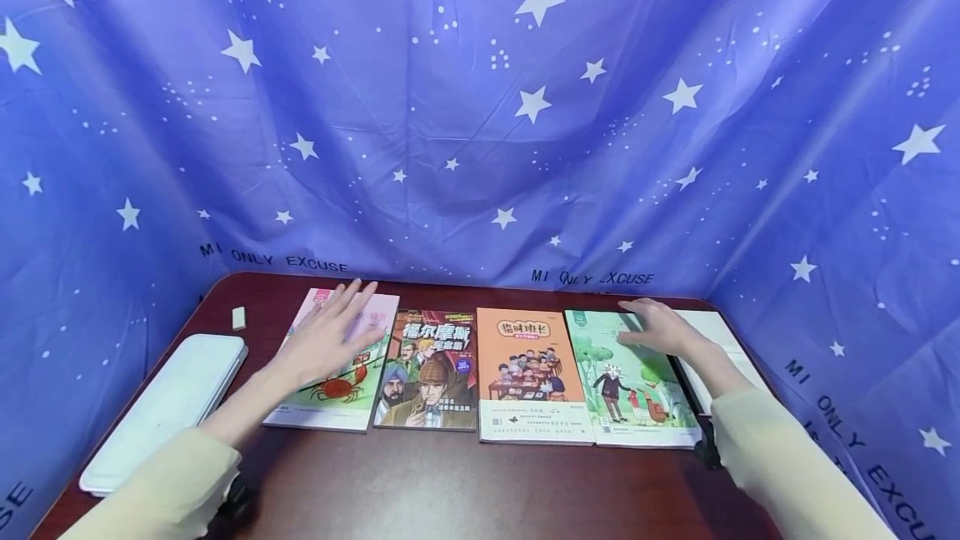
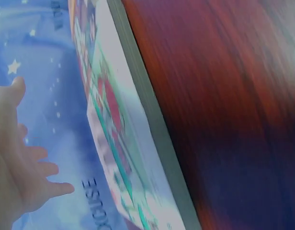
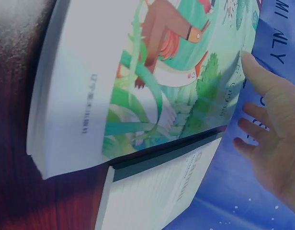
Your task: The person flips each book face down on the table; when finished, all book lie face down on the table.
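Observation:
My left hand [image 1: 326,348] is held over a book with a red crab on its cover [image 1: 337,390], fingers spread and nothing in them; part of the cover is hidden. Beside that book lies a comic-style detective book [image 1: 427,373]. An orange book [image 1: 525,357] follows to the right, up against a green book [image 1: 626,390] with animal figures. Over the top right of the green book hovers my right hand [image 1: 663,330], fingers loosely bent and holding nothing. In the right wrist view, a white notebook with a dark spine [image 3: 157,184] lies alongside the green book, partly behind my arm in the head view.
A long white case [image 1: 168,407] lies at the table's left side, with a small pale eraser-like block [image 1: 238,318] behind it. The dark reddish table [image 1: 435,490] extends in front of the books. Blue star-printed cloth [image 1: 450,107] hangs behind and at both sides.

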Demonstrator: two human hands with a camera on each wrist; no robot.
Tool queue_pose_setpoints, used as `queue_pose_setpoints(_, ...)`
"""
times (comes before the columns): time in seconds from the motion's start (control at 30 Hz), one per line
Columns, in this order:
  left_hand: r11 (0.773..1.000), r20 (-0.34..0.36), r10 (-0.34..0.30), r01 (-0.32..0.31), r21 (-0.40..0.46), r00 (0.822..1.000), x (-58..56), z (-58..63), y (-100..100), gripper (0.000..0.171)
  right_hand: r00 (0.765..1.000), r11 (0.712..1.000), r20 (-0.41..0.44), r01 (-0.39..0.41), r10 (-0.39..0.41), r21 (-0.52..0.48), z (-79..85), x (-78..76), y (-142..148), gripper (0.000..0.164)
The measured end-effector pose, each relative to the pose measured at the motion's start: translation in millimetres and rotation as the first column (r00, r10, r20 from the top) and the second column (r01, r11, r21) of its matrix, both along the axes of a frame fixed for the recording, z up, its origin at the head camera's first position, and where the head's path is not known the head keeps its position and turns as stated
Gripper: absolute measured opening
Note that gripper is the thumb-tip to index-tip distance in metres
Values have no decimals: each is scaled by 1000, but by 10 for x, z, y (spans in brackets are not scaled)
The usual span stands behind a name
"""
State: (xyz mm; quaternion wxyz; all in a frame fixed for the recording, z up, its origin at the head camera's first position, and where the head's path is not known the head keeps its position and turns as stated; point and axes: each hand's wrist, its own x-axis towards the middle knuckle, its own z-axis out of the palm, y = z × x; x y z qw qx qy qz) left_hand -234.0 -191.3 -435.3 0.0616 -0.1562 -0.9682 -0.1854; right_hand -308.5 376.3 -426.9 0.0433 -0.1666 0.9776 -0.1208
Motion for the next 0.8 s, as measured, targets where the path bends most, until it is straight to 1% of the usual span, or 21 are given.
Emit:
queue_pose_setpoints(0.1, 999, -1, -24, 24, 45, 1000, 16, -26, 168, 84, 999, 999, 16, -43, 43, 1, -1, -12, -23, 78)
queue_pose_setpoints(0.23, 993, -6, -53, 53, 102, 999, 57, -47, 391, 84, 995, 998, 76, -67, 67, -2, -6, -49, -49, 77)
queue_pose_setpoints(0.33, 988, -5, -75, 75, 136, 997, 90, -50, 540, 83, 991, 998, 121, -60, 60, -1, 13, -67, -64, 77)
queue_pose_setpoints(0.5, 979, 47, -95, 84, 184, 994, 142, -61, 747, 81, 986, 999, 163, -35, 35, 2, 53, -64, -89, 77)
queue_pose_setpoints(0.67, 969, 77, -122, 102, 224, 990, 207, -75, 914, 81, 985, 999, 172, -35, 33, 8, 68, -51, -91, 76)
queue_pose_setpoints(0.8, 954, 74, -167, 142, 265, 983, 262, -98, 1050, 80, 983, 999, 181, -33, 30, 13, 64, -36, -94, 75)
